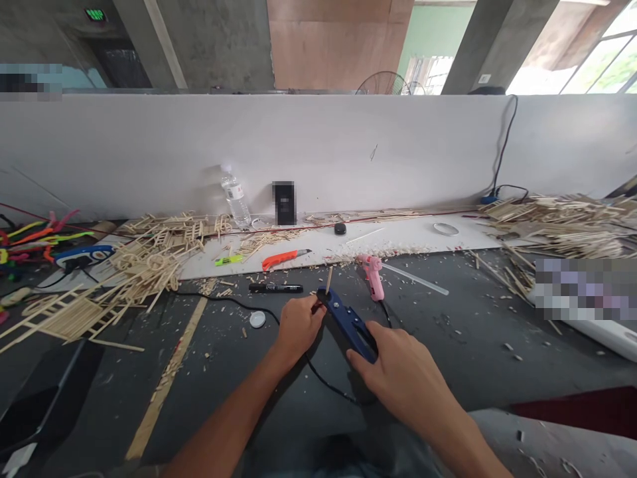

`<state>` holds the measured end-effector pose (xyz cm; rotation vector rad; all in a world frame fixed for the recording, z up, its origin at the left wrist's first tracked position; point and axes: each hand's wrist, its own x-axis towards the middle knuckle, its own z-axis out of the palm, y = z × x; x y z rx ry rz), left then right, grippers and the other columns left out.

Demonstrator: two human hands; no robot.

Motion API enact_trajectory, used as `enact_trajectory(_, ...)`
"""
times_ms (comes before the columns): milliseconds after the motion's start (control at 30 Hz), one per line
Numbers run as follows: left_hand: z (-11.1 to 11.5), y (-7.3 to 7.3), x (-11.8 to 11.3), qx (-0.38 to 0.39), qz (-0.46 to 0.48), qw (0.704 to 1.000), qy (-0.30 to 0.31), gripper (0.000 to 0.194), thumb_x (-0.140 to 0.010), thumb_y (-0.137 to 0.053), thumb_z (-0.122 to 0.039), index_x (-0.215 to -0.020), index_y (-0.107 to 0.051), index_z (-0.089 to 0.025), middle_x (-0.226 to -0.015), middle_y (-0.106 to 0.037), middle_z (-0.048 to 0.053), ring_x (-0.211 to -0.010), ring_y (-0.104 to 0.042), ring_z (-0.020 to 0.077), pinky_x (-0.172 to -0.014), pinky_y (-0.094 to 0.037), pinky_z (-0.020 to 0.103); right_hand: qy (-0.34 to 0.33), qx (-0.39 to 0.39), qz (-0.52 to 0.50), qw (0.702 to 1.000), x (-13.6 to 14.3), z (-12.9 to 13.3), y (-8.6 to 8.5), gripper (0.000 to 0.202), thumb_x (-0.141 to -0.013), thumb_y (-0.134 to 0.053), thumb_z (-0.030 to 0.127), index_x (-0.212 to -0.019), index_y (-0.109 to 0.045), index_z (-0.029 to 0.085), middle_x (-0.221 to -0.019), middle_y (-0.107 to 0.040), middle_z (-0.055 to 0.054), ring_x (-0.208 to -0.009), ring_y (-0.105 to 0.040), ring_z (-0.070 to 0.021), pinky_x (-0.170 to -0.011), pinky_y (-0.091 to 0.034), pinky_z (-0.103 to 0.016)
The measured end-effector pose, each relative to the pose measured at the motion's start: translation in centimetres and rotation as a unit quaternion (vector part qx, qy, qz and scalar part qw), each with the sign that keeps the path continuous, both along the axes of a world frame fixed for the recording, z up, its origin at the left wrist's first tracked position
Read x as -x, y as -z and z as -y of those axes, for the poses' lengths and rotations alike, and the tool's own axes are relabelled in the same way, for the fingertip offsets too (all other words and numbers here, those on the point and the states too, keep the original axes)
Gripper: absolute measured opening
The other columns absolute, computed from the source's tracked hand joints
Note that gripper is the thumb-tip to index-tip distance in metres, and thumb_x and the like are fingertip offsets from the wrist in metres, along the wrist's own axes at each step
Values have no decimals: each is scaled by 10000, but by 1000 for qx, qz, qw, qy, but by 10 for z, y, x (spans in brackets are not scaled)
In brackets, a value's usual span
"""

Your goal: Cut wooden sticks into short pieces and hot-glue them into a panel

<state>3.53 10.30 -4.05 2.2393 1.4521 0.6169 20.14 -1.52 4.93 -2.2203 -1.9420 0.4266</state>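
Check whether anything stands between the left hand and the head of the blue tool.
Nothing visible does. The left hand is right at the head of the blue tool, where a wooden stick pokes up; the right hand is on its other end. The pink glue gun lies farther off, beyond the tool.

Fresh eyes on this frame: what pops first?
The dark-blue hand tool in the right grip, below center, a thin wooden stick poking up at its head. Next, the pink glue gun beyond it, rightward; then the orange knife at the near edge of the white board.
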Motion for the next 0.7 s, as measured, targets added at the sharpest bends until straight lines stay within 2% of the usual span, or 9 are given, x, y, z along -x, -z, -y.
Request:
enact_trajectory(200, 2, -3, -1, -4, 43, 999, -14, 267, -986, -581, -391, -989, -674, -140, -918, -698, 39, -829, -668, 166, -823, -558, 380, 1, -2, -8, 1000, -1, 1, 0, 163, -921, -538, 371, -883, -597, 224, -860, -725, -80, -811, -684, -273, -623, -314, -313)
enact_trajectory(333, 8, -4, -3, -14, 98, 995, -27, 183, -951, -593, -338, -982, -720, -211, -929, -724, 61, -920, -671, 225, -931, -492, 413, 30, -27, -25, 999, -8, 4, -3, 245, -955, -459, 419, -958, -612, 227, -890, -735, -75, -843, -680, -285, -669, -371, -334)
enact_trajectory(400, 9, -6, -3, -22, 140, 990, -26, 228, -910, -622, -320, -1105, -714, -245, -1109, -709, 91, -1125, -617, 280, -1054, -409, 440, 42, -37, -76, 996, -15, 6, -4, 357, -951, -432, 505, -1021, -633, 220, -865, -734, -74, -824, -673, -287, -678, -408, -346)
enact_trajectory(467, 8, -9, 0, -24, 193, 981, -29, 409, -921, -583, -316, -1323, -607, -247, -1357, -595, 117, -1315, -487, 306, -1140, -320, 455, 38, -36, -148, 988, -24, 9, -4, 509, -919, -431, 619, -1129, -653, 211, -891, -743, -71, -819, -672, -285, -692, -448, -357)
enact_trajectory(500, 6, -11, 3, -16, 222, 975, -28, 466, -951, -523, -325, -1408, -529, -238, -1418, -541, 129, -1336, -462, 300, -1141, -321, 452, 33, -33, -179, 983, -30, 11, -2, 581, -902, -433, 667, -1182, -656, 209, -943, -751, -74, -840, -676, -285, -708, -470, -360)
enact_trajectory(533, 4, -14, 5, 1, 250, 968, -22, 485, -986, -442, -344, -1454, -470, -222, -1417, -529, 143, -1298, -493, 287, -1107, -364, 440, 28, -28, -205, 978, -36, 12, 1, 635, -888, -439, 702, -1231, -657, 213, -1025, -753, -76, -886, -682, -286, -732, -490, -359)
enact_trajectory(600, 0, -20, 10, 61, 297, 953, 17, 517, -1029, -284, -430, -1449, -458, -183, -1243, -610, 150, -1042, -625, 241, -924, -492, 389, 30, -15, -237, 971, -49, 14, 10, 687, -863, -473, 746, -1286, -662, 238, -1193, -725, -72, -1020, -673, -296, -805, -519, -354)
enact_trajectory(667, -1, -26, 14, 140, 326, 931, 83, 617, -1015, -246, -568, -1382, -522, -157, -964, -656, 103, -755, -639, 190, -720, -524, 330, 30, 17, -257, 966, -60, 14, 20, 713, -829, -531, 770, -1316, -662, 266, -1292, -688, -62, -1154, -631, -313, -892, -526, -355)
enact_trajectory(700, 1, -29, 15, 177, 334, 919, 115, 651, -992, -284, -628, -1338, -557, -150, -852, -641, 72, -673, -618, 173, -657, -514, 308, 27, 34, -265, 963, -64, 13, 24, 723, -810, -564, 774, -1327, -659, 278, -1316, -677, -57, -1195, -611, -320, -919, -526, -358)
